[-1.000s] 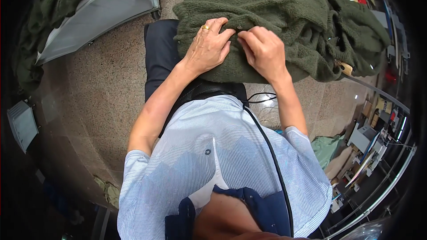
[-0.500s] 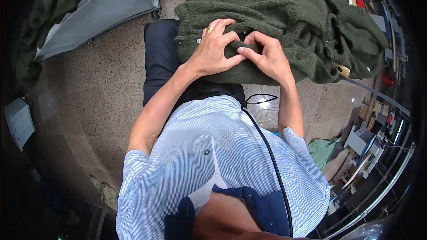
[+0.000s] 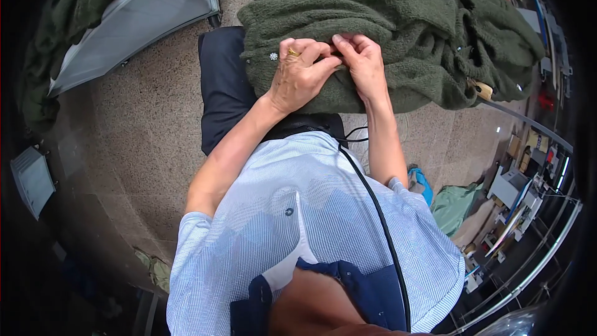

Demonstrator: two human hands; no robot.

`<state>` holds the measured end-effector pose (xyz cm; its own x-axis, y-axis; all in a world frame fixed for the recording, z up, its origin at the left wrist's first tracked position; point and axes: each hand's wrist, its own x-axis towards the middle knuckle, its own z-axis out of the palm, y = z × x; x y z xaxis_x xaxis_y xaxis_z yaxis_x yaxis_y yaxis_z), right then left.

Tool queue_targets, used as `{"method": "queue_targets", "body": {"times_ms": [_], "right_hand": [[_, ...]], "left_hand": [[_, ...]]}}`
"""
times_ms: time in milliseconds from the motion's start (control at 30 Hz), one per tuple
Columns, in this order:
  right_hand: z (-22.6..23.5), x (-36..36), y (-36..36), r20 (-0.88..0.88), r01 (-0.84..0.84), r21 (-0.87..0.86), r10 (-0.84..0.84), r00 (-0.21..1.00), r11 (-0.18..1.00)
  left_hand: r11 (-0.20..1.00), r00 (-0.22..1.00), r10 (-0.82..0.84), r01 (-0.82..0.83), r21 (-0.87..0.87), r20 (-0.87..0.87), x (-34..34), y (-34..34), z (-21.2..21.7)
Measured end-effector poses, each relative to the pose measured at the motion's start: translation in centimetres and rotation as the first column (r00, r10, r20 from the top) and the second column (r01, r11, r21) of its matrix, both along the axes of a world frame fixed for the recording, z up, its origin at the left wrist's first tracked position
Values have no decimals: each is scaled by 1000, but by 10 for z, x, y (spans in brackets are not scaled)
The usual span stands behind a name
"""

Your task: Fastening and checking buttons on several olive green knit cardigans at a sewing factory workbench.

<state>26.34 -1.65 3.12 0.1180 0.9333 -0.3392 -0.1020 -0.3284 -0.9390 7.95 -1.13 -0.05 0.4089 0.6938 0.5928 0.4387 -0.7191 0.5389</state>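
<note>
head view: left lens of a head-worn fisheye pair; looks steeply down, upright, unmirrored
neck: lower edge, well below fingers, closest to lens
shirt: between neck and fingers, close, seen from above
fingers: upper middle of frame, mid-range, viewed from wearer's side
green cloth: under and beyond fingers, mid-range
floor: left of fingers, farther off, seen from above
grey panel: up-left of fingers, edges bowed
pole: down-right of fingers, near rim, shows curved
black border: around everything, well out from fingers
</note>
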Motion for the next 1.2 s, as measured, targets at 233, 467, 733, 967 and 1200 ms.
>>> {"method": "queue_targets", "body": {"times_ms": [233, 467, 733, 967, 1200], "right_hand": [[31, 38, -2, 363, -394, -32, 378, 852, 919], [38, 34, -7, 551, -365, -84, 349, 758, 927], [17, 26, -12, 600, -321, 78, 212, 771, 944], [20, 29, -8, 633, -358, -34, 297, 715, 933], [20, 30, -10, 568, -316, -78, 303, 766, 946]], "left_hand": [[961, 977, -43, 98, -260, 208, -2, 19, -5], [905, 983, -101, 155, -397, 154, -5, 25, -1], [922, 982, -92, 147, -358, 166, -5, 25, -5], [908, 986, -65, 121, -401, 150, -2, 21, -1], [889, 981, -65, 140, -436, 184, -4, 23, 3]]}}
